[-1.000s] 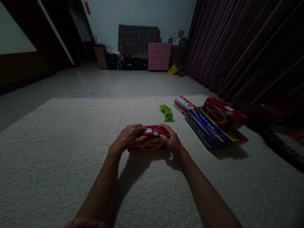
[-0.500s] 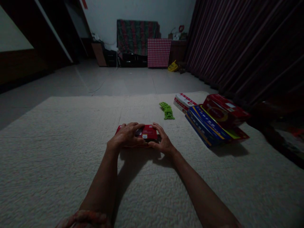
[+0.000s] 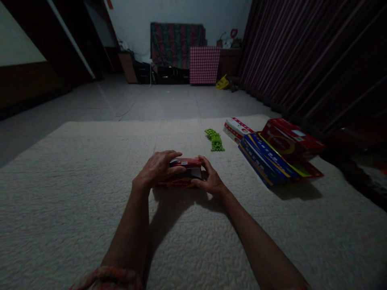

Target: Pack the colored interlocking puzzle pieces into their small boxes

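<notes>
A small red box [image 3: 178,183] rests on the pale quilted mat [image 3: 193,241], its lid raised so that a dark gap shows along the near side. My left hand [image 3: 160,166] grips the lid from the left, thumb along its near edge and fingers over the top. At the box's right end, my right hand [image 3: 210,177] holds on with thumb in front and fingers on the far side. The dim light hides what is inside. Beyond the box and a little right lies a bright green plastic piece [image 3: 216,141] of linked, openwork shapes.
To the right, a blue box [image 3: 266,161] leans tilted, with a larger red box [image 3: 292,139] against it and a white-and-red box [image 3: 237,129] behind. A purple curtain [image 3: 281,52] hangs on the right. Cloth-covered furniture [image 3: 178,44] stands across the tiled floor [image 3: 169,100].
The lid of the small red box has tilted up, widening the gap at its near side. My left hand has risen with it; my right hand stays at the right end.
</notes>
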`<action>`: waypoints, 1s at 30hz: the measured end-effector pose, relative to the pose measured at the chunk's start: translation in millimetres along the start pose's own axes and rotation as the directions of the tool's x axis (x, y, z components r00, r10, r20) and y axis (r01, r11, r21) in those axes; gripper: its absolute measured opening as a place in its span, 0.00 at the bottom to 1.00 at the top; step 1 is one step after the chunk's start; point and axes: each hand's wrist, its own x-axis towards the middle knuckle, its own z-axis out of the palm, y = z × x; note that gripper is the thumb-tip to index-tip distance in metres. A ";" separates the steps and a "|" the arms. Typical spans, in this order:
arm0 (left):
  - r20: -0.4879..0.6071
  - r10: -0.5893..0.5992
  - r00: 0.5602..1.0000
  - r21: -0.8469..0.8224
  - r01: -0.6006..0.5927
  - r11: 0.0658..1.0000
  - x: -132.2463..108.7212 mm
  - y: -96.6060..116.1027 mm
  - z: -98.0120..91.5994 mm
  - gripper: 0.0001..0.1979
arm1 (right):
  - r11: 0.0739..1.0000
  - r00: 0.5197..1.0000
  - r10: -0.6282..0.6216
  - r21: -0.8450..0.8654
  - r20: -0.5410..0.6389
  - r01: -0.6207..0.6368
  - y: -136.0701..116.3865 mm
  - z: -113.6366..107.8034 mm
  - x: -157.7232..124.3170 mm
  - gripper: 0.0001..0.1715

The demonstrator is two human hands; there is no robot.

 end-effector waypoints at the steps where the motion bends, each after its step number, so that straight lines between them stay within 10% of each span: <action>1: -0.051 -0.011 0.999 0.046 0.014 0.999 0.5 0.5 -1.1 0.26 | 1.000 1.000 0.005 -0.001 -0.007 -0.005 -0.4 0.2 -0.4 0.52; 10: -0.360 -0.058 0.931 0.233 0.150 0.961 9.7 -3.1 4.2 0.17 | 0.993 0.983 0.033 0.119 -0.182 -0.011 2.2 3.8 30.8 0.26; 19: -0.470 0.078 0.879 0.275 0.061 0.959 19.2 -16.1 -0.9 0.15 | 0.995 0.941 0.067 0.098 -0.330 -0.037 -5.7 7.0 53.6 0.24; 30: -0.627 -0.298 0.720 -0.414 0.016 0.910 21.4 -72.9 13.5 0.20 | 0.943 0.884 0.230 0.318 -0.407 -0.099 1.9 14.5 73.9 0.21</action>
